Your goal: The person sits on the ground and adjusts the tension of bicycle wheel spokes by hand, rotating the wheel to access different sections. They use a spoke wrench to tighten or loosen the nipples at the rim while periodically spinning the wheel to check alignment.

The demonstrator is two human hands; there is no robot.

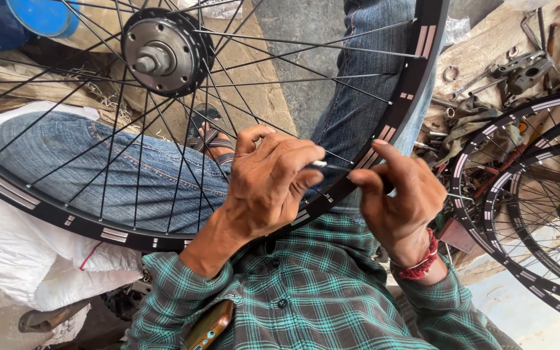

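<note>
A black bicycle wheel (415,71) with thin spokes and a silver hub (158,52) rests across my lap on my jeans. My left hand (268,181) reaches through the spokes near the rim's near edge and pinches a spoke (330,166) by its silver end. My right hand (400,198), with a red thread band at the wrist, pinches the same spoke's end at the rim, thumb and forefinger closed. The two hands are a few centimetres apart. Whether a small tool is in my right fingers is hidden.
Two more black spoked wheels (520,214) lie at the right. Wrenches and metal parts (520,71) are scattered on a cloth at the upper right. A white sack (27,253) is at the left, a blue drum (40,14) at the top left. A phone (207,327) sticks out of my shirt pocket.
</note>
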